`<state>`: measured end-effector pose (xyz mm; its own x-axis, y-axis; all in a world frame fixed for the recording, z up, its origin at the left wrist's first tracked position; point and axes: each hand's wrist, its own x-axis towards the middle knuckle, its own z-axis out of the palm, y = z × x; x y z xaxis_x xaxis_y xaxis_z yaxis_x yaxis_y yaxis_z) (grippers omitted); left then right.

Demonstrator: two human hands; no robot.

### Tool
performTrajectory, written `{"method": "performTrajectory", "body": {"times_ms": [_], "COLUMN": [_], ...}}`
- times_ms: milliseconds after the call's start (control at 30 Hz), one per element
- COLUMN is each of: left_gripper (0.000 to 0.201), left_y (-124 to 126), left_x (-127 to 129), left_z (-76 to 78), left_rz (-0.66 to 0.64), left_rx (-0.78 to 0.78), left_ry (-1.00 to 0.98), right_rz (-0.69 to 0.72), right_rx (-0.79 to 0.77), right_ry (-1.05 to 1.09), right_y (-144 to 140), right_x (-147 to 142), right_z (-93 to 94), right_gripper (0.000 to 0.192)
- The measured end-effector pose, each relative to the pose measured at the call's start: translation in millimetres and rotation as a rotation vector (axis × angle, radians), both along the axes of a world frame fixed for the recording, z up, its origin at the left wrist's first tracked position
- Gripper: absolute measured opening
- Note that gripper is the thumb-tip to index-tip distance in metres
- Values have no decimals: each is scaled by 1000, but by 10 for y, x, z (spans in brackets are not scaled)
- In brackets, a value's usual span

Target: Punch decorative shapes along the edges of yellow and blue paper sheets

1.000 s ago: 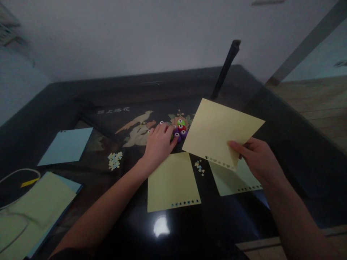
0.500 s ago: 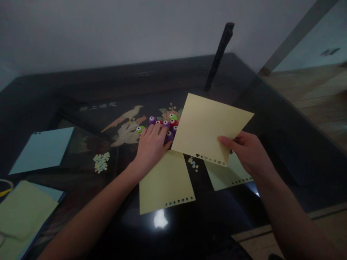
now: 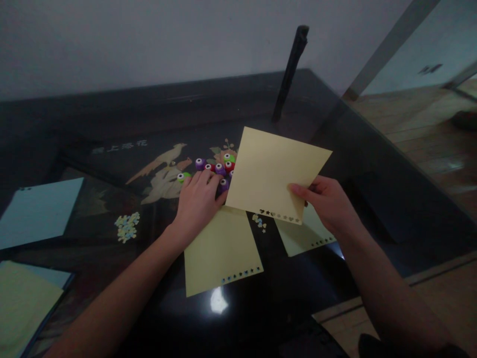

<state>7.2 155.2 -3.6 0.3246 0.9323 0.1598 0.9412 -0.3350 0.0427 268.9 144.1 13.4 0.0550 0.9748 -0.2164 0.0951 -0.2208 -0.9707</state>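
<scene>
The right hand (image 3: 328, 201) pinches a thin, square, pale-yellow paper sheet (image 3: 274, 169) between thumb and fingers, and the sheet extends toward ten o'clock from it. The left hand (image 3: 197, 196) rests with curled fingers against a cluster of small, rounded, purple, red and green pieces (image 3: 220, 169) at its one o'clock; whether it grips one cannot be told. A flat yellow paper sheet (image 3: 223, 248) lies at its five o'clock, a heap of tiny pale cut-outs (image 3: 127, 227) at its eight

pale chinese characters (image 3: 127, 144), 上添花 after a blurred first one, on black tabletop (image 3: 149, 119)
</scene>
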Motion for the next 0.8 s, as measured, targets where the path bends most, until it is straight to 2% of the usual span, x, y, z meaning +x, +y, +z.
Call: {"method": "performTrajectory", "body": {"times_ms": [267,567,800], "left_gripper": [32,32,35], "left_y": [68,92,92], "left_x": [-151,-189,-177], "left_z": [40,-34,-58], "left_rz": [95,92,114], "left_rx": [81,53,36], "left_ry": [-53,-1,-38], "right_rz": [2,15,2], "right_rx": [14,8,-25], "right_ry": [-14,-28,-7], "right_y": [-4,-19,-22], "right_x": [1,-2,-12], "right_z": [14,35,71], "right_gripper": [15,20,15]}}
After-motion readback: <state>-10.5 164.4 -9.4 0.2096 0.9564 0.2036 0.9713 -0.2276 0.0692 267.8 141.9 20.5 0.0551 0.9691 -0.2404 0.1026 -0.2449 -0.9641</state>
